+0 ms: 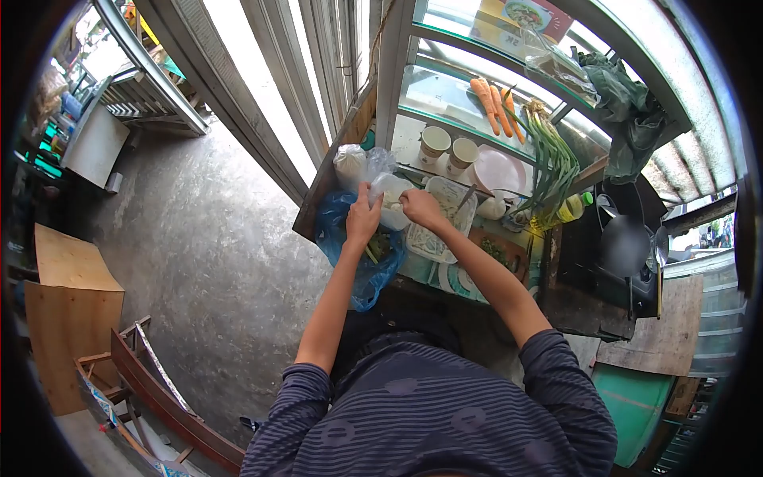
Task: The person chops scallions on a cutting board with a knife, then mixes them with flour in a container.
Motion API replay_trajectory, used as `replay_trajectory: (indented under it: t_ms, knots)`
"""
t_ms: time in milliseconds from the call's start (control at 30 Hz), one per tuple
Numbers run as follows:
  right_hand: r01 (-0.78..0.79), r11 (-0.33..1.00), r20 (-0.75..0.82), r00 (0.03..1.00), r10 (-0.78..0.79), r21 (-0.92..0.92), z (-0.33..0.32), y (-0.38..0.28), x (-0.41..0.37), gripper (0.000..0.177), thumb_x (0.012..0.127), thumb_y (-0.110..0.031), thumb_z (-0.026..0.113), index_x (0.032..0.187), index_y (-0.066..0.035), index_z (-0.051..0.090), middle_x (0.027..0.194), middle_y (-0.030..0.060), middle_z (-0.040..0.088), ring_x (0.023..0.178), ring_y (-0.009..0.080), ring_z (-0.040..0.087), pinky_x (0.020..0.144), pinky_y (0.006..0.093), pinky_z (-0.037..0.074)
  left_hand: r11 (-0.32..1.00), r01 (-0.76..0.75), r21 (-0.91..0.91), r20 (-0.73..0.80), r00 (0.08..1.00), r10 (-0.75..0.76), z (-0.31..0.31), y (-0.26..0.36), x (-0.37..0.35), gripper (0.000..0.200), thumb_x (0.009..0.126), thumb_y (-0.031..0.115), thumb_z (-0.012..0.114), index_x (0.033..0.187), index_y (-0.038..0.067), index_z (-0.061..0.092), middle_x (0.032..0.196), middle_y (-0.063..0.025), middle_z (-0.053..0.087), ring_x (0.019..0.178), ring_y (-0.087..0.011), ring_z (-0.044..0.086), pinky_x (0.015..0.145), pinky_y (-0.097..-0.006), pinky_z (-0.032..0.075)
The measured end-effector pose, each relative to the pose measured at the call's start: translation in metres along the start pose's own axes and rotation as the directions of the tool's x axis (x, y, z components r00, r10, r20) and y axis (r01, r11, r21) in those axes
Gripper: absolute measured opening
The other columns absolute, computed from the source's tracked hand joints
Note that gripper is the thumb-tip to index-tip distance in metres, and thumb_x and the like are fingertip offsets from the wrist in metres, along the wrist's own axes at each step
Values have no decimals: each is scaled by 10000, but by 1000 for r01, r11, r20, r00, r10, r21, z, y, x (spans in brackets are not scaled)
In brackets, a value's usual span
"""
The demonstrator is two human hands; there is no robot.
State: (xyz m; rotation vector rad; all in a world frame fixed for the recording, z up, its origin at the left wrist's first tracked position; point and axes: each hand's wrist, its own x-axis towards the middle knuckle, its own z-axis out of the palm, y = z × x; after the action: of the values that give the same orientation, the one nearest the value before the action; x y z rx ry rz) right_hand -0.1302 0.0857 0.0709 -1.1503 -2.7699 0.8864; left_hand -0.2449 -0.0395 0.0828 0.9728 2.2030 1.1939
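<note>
- L hand (363, 216): fingers bent, nearly closed, w/ hold of L side of clear bag (389, 189); exact fingertip grip too small to tell.
- R hand (421, 208): fingers curled in, pinching R side of same bag; gap btwn thumb & fingers can't be told.
- Clear bag: btwn both hands, at L end of counter, something whitish in it, contents unclear.
- Blue bag (372, 280): just below L hand, at counter's L edge, some green stalks showing in it.
- White bag (350, 165): beyond L hand, nr the clear bag.
- White tub (431, 245): just R of clear bag, under R forearm in view; pale food inside, can't ID.
- Two paper cups (434, 145) side by side behind tub, pink plate (501, 168) just R of them.
- Carrots (494, 110) on glass shelf, green onions (556, 159) hanging beside them.
- Chopping board (520, 265) R of tub, w/ chopped greens (491, 251) on it.
- Bottle w/ green cap (572, 208) farther R, nr the stove (608, 274).
</note>
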Motion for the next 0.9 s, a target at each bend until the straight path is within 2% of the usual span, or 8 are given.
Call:
replay_trajectory:
  t_ms: [167,267,333,367,467,667,767,900]
  knots:
    - [-18,971,45,999,7,238,7,17,8,311,863,-236,558,1016,-4,698,932,190,696,855,312,667,781,392,493,1000,-14,-9,31,999,14,0,-4,6,416,931,393,528,1220,119,407,978,-294,645,952,-495,601,799,-526,462]
    - [-54,848,33,999,43,528,10,29,5,312,852,-205,548,1020,8,703,805,132,690,739,238,640,676,346,482,1000,3,13,42,999,-3,0,-1,5,421,931,401,529,1222,125,402,968,-288,650,951,-492,605,804,-521,463]
    - [-240,764,177,970,166,599,0,26,-1,308,870,-205,543,1014,13,704,758,71,649,701,170,583,642,306,450,1000,10,3,67,998,-10,-1,-3,7,438,925,416,536,1223,125,402,965,-288,652,951,-490,607,805,-520,463]
    - [-330,711,251,943,218,621,-6,24,-4,306,878,-205,541,1012,16,705,734,40,629,683,136,555,624,286,434,1000,13,-2,79,997,-12,-2,-4,8,446,921,423,539,1223,125,402,963,-288,652,951,-489,608,805,-520,464]
    - [-314,686,237,949,208,656,-12,23,-13,285,905,-196,546,1020,13,703,720,18,588,673,112,518,616,270,416,1000,14,19,90,996,-15,-4,-3,8,486,908,447,554,1227,116,395,951,-291,653,951,-487,609,805,-520,463]
    - [-123,781,-6,987,160,612,-20,28,-21,248,923,-170,565,1026,12,698,766,18,614,693,94,515,633,265,410,998,55,6,127,990,-56,-9,1,5,561,889,491,570,1239,96,378,979,-305,641,953,-493,606,805,-515,465]
    - [-133,750,13,987,163,648,-23,34,-22,256,929,-185,563,1025,8,701,763,3,609,680,83,495,614,261,395,999,46,2,133,990,-46,-8,-1,7,578,887,511,566,1243,94,384,993,-311,635,962,-496,601,815,-514,463]
    - [-166,686,43,980,193,708,-17,46,-29,267,963,-229,540,1085,-46,691,604,-71,443,519,33,335,468,244,255,998,56,-3,138,989,-55,-7,-4,9,589,886,527,559,1249,93,393,1007,-306,635,980,-494,594,831,-513,458]
